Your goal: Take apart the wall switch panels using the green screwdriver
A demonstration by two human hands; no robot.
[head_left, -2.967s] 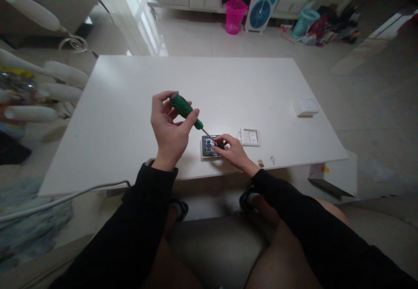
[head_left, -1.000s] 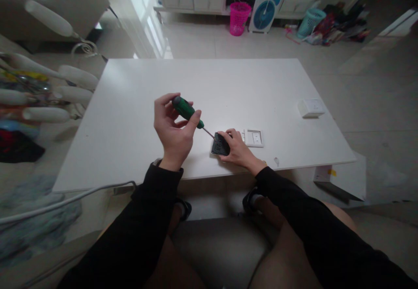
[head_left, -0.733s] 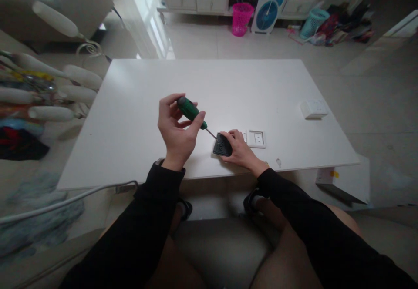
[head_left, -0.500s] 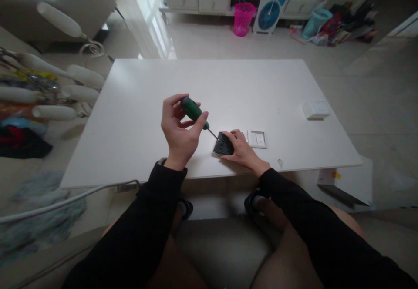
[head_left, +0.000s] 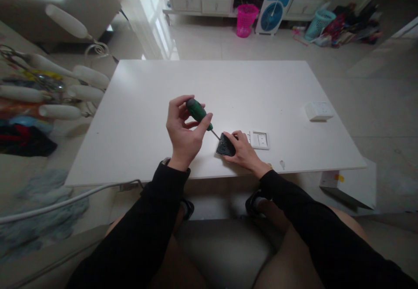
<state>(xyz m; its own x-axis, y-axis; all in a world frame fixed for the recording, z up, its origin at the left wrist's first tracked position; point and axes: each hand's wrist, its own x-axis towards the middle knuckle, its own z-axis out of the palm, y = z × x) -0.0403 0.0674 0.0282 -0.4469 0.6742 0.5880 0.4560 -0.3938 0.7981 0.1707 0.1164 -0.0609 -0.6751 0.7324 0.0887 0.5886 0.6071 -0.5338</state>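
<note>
My left hand [head_left: 183, 139] is closed around the green handle of a screwdriver [head_left: 197, 111], its shaft slanting down to the right. The screwdriver's tip meets the upturned face of a black square block [head_left: 224, 146], which resembles the back of a wall socket. From the right side my right hand [head_left: 244, 153] grips this block and steadies it on the white table [head_left: 146, 106]. Its fingers cover the block's right part. Just beyond those fingers lies a white socket with a square frame [head_left: 261, 140], its left end partly hidden.
Toward the table's right edge sits a white box-shaped socket [head_left: 318, 112]. A small pale piece [head_left: 282, 164] lies near the front edge. At the front left a grey cable [head_left: 72, 199] runs up to the table edge. White lamp arms [head_left: 89, 76] reach in from the left.
The whole view has shifted slightly to the right. Both hands keep their grips, and the screwdriver's tip stays on the black block.
</note>
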